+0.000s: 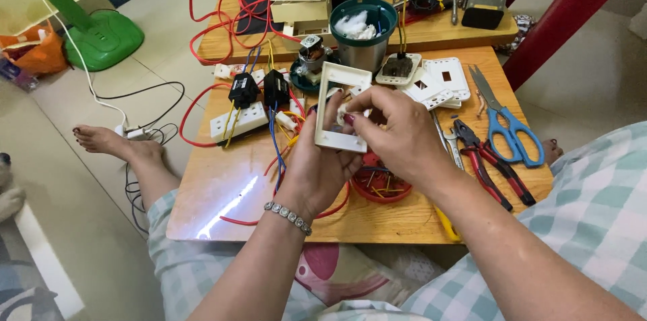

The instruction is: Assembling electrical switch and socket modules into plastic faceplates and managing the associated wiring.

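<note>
My left hand grips a white rectangular switch-plate frame from below and holds it upright above the low wooden table. My right hand pinches a small white part inside the frame's opening. A bracelet circles my left wrist. Just under my hands lies a red lid with small bits and wire offcuts in it.
White socket blocks with black parts and red, blue and yellow wires lie left of my hands. Pliers and blue scissors lie to the right. A metal cup, more white plates and a green fan base sit behind.
</note>
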